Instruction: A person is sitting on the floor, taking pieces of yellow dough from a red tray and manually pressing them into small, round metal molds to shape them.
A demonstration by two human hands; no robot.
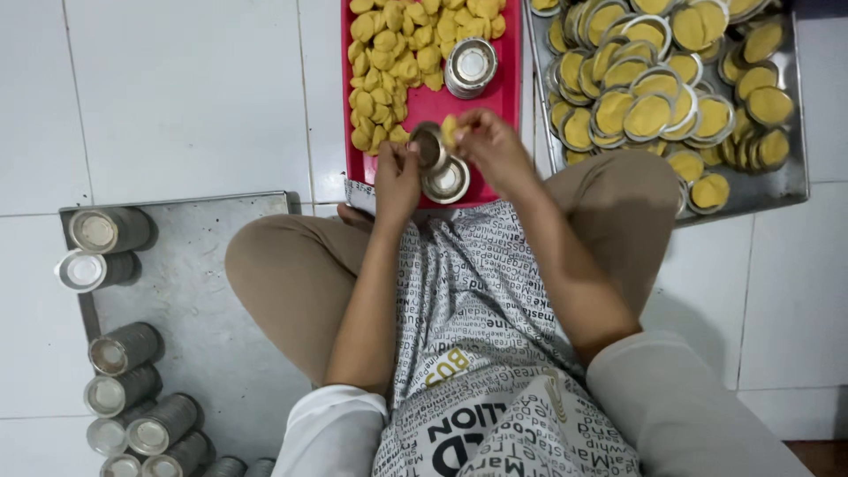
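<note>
A piece of yellow dough (450, 130) is being set into a small round metal mould (430, 145), just above the near edge of the red tray (508, 97). The mould is pinched at its rim by the fingers of the left hand (397, 177); the dough piece is clamped between the fingertips of the right hand (493, 148), touching the mould's mouth. The filling step appears to be in hand; the next move is judged to call for the dough to be pressed flat into the mould without the tin being tipped.

A second empty mould (447, 180) lies on the red tray just below the hands, and a short stack of moulds (471, 67) stands further up it, beside a heap of loose dough pieces (393, 53). To the right of the red tray, a steel tray (786, 181) is crowded with filled moulds (649, 115), overlapping. To the left of the red tray and nearer the person, a metal sheet (203, 291) carries stacks of empty tins (124, 349) lying on their sides.
</note>
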